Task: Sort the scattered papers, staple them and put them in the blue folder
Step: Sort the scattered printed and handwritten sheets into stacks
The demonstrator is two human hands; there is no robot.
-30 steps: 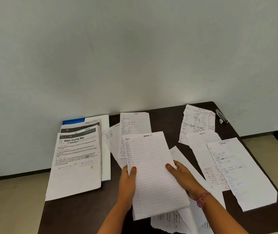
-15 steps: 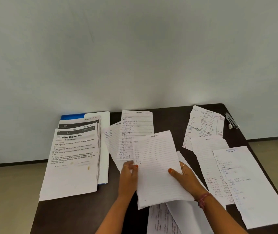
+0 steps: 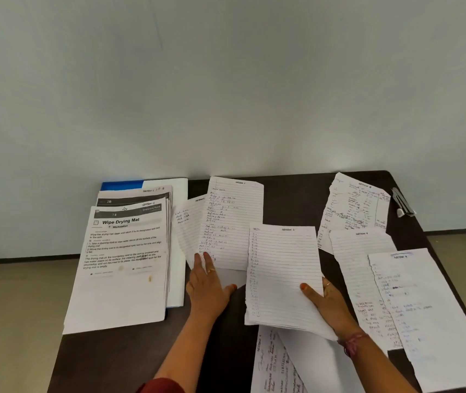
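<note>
My left hand (image 3: 207, 287) has let go of the lined sheet (image 3: 283, 275), fingers (image 3: 202, 260) now flat on the handwritten page (image 3: 230, 222), right hand (image 3: 326, 299) alone pinching the sheet; blue folder (image 3: 122, 185) far left under printouts (image 3: 124, 259), sorting unfinished.

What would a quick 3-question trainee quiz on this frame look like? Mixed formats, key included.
1. True or false: the right hand grips the lined sheet headed Section 1.
2. Multiple choice: the stapler lies at A) the table's far right corner, B) on the printed stack, C) under the left hand.
3. Fill in: the left hand reaches with straight fingers onto the handwritten sheets just right of the printed ___ Drying Mat stack, which lies on the blue folder.

Key: 1 true; 2 A; 3 Wipe.
</note>
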